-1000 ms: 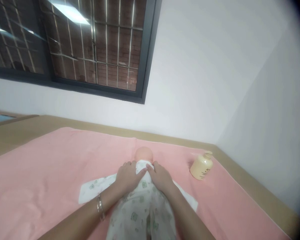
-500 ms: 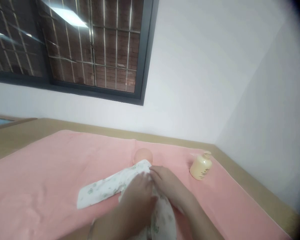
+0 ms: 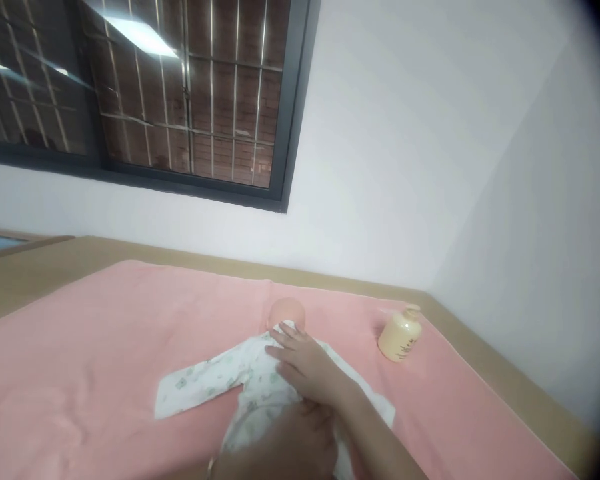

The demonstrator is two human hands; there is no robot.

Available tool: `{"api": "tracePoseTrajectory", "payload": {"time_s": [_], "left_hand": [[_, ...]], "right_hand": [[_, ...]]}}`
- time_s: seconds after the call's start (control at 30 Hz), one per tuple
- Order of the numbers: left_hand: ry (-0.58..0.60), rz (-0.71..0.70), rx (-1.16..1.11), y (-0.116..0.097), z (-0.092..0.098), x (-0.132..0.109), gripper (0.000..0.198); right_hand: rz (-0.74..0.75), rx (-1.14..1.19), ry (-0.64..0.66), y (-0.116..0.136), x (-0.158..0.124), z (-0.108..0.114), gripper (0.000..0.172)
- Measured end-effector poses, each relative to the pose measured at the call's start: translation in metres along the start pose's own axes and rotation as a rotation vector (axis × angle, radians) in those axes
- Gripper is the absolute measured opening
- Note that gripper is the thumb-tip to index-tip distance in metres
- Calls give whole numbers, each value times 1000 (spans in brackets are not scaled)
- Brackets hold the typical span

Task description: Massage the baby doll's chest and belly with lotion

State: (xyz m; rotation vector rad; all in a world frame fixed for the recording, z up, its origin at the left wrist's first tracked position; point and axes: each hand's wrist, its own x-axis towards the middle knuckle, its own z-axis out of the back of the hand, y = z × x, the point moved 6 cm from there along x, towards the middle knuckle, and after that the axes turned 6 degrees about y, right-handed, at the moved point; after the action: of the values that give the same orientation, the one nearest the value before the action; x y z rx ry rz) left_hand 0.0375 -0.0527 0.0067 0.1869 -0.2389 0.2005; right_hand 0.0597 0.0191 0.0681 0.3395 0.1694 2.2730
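A baby doll [image 3: 287,313] lies on a pink sheet [image 3: 95,340], dressed in a white printed garment [image 3: 215,380] with one sleeve spread to the left. My right hand [image 3: 305,363] rests flat on the doll's chest just below its head, fingers stretched out. My left hand [image 3: 300,443] sits lower on the garment near the frame's bottom edge, blurred, its back toward me and its fingers hidden.
A cream pump bottle [image 3: 401,333] stands on the sheet to the right of the doll. The tan bed frame [image 3: 505,387] borders the sheet against white walls. A dark barred window [image 3: 180,100] fills the upper left.
My left hand has slid from the doll's shoulder down toward me along the garment. My right hand has shifted slightly left onto the chest.
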Motion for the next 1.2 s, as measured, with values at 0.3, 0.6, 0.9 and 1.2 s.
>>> {"api": "tracePoseTrajectory", "payload": {"time_s": [0.3, 0.6, 0.9, 1.2], "left_hand": [[-36, 5, -29, 1, -16, -3, 26], [-82, -34, 63, -4, -8, -2, 27], [-150, -23, 58, -5, 6, -9, 32], [-116, -65, 84, -3, -12, -2, 32]], "right_hand": [[38, 23, -29, 13, 3, 3, 47], [76, 55, -54, 2, 3, 2, 54], [41, -13, -109, -5, 3, -1, 55], [7, -86, -103, -10, 3, -5, 57]]}}
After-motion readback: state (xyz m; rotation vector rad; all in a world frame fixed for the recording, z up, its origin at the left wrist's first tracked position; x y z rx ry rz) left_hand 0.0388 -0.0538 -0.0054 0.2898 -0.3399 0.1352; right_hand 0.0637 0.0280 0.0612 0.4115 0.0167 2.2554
